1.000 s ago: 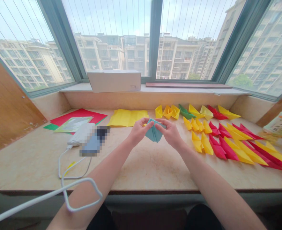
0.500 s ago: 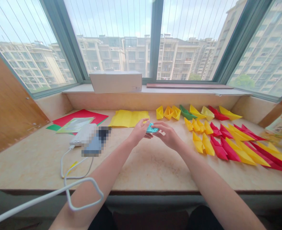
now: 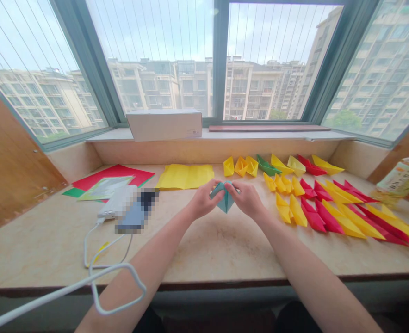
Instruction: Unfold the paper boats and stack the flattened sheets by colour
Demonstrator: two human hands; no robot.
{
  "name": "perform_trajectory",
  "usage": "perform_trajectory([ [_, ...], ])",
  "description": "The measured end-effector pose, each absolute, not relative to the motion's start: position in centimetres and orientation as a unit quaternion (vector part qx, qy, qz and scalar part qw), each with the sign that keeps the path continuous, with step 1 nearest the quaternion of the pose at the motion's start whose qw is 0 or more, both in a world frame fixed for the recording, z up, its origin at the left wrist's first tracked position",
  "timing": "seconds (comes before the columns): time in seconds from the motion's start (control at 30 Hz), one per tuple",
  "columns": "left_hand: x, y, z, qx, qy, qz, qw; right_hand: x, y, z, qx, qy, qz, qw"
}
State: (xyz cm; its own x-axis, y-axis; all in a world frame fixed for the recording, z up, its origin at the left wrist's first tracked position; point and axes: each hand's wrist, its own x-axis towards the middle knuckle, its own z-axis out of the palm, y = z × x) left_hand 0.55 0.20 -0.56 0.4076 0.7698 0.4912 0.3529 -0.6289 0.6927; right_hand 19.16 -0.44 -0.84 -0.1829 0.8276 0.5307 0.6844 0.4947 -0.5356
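A small piece of folded blue paper [image 3: 226,203] is held up between both hands above the middle of the counter. Its lower end comes to a point, and a crease or slit runs down its centre. My left hand [image 3: 206,199] pinches its left side, the thumb on the near face. On the right side my right hand [image 3: 243,198] grips it the same way, thumb near the top edge. The fingers behind the paper are partly hidden. Beyond my left hand lies an unfolded yellow sheet [image 3: 185,176] with creases.
Rows of folded paper boats, yellow [image 3: 346,221], red [image 3: 312,213] and green [image 3: 269,166], stand at right. A bottle [image 3: 400,178] is at the far right. Left are red sheets [image 3: 100,175], a white power bank [image 3: 117,201], a phone [image 3: 135,215] and a white cable [image 3: 52,296]. A white box [image 3: 164,126] sits on the sill.
The blue paper has turned from lying nearly flat to pointing downward, with its creased face toward me. Both hands have shifted their grip, thumbs now on the near side. The view has shifted slightly.
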Motion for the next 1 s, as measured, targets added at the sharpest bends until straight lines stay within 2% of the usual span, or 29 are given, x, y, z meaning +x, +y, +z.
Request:
perform_trajectory([
  [0.23, 0.7, -0.2, -0.5, 0.797, 0.403, 0.401, 0.203, 18.8, -0.8, -0.6, -0.522, -0.751, 0.061, 0.4],
  [0.37, 0.9, -0.1, -0.4, 0.762, 0.406, 0.43, 0.264, 18.8, -0.8, -0.6, -0.529, -0.711, 0.064, 0.459],
  [0.6, 1.4, 0.1, 0.0, 0.649, 0.278, 0.526, 0.474, 19.3, -0.2, -0.7, -0.54, -0.61, 0.045, 0.578],
  [1.0, 1.5, -1.0, 1.0, 0.651, 0.246, 0.522, 0.493, 19.9, 0.1, 0.0, -0.512, -0.483, 0.046, 0.709],
])
